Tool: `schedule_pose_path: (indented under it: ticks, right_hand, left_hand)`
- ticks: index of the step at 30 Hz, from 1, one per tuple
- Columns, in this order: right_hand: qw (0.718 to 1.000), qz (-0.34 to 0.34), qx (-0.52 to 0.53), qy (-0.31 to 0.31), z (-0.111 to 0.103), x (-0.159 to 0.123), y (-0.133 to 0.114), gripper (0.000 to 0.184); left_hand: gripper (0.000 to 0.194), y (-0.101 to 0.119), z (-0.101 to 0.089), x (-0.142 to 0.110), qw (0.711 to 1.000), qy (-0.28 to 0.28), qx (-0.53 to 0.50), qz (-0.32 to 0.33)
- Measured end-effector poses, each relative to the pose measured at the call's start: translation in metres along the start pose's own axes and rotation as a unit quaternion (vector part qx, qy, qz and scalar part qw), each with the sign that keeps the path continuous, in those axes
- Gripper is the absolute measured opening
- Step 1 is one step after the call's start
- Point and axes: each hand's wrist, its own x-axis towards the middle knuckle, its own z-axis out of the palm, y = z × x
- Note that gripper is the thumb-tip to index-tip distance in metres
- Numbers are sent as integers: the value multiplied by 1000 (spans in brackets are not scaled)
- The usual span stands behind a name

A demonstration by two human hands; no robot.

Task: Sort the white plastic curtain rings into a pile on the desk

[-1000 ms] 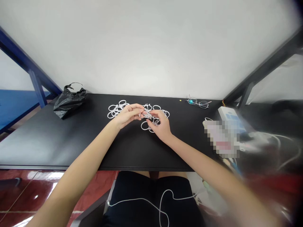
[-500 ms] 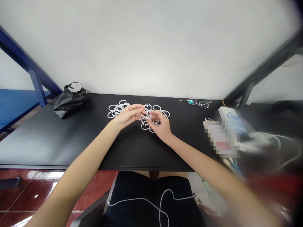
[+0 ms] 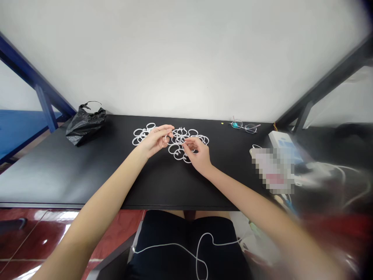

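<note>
Two loose groups of white curtain rings lie on the black table, with small knobs showing at the gaps of some. My left hand (image 3: 155,140) is between them, its thumb and fingers pinched on one white ring that is partly hidden by the fingers. Over the right-hand pile of rings (image 3: 179,154), my right hand (image 3: 198,151) has its thumb and forefinger closed at the edge of a ring among the others. Behind my left hand, partly covered by it, is the left group of rings (image 3: 136,133).
A black plastic bag (image 3: 87,122) sits at the left of the table (image 3: 96,171). Round glasses (image 3: 250,128) lie near the wall. At the right are a white box (image 3: 282,142), a blurred-out object (image 3: 274,171) and clear plastic with cables. A white cable (image 3: 175,245) crosses my lap.
My left hand has drawn slightly left, away from my right hand, with a ring in its fingers. More of the right-hand pile now shows between the hands.
</note>
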Motion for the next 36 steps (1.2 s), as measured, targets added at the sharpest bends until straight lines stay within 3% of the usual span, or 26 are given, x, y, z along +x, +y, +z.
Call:
schedule_pose_path:
  ticks: [7, 12, 19, 23, 25, 29, 32, 36]
  right_hand:
    - [999, -4, 20, -36, 0, -1, -5, 28]
    - [999, -26, -2, -19, 0, 0, -3, 11]
    - [1000, -12, 0, -20, 0, 1, 2, 11]
    - [1000, -1, 20, -16, -1, 1, 4, 9]
    - [1000, 2, 25, -11, -1, 1, 3, 10]
    - [999, 17, 37, -11, -1, 2, 0, 13]
    - [998, 23, 50, -20, -1, 1, -2, 15]
    - [997, 32, 67, -27, 1, -1, -2, 14]
  left_hand:
    - [19, -1, 6, -1, 1000, -28, 6, -5]
    - [17, -4, 8, 0, 999, -30, 6, -16]
    - [19, -11, 3, 4, 998, -47, -2, -36]
    - [22, -14, 7, 2, 996, -36, 85, 14]
    - [27, -17, 11, -1, 977, -11, 198, 82]
    - [31, -23, 17, -12, 879, 17, 422, 220]
    - [27, -25, 18, -16, 829, 20, 487, 273]
    - [24, -24, 14, -14, 798, 37, 519, 303]
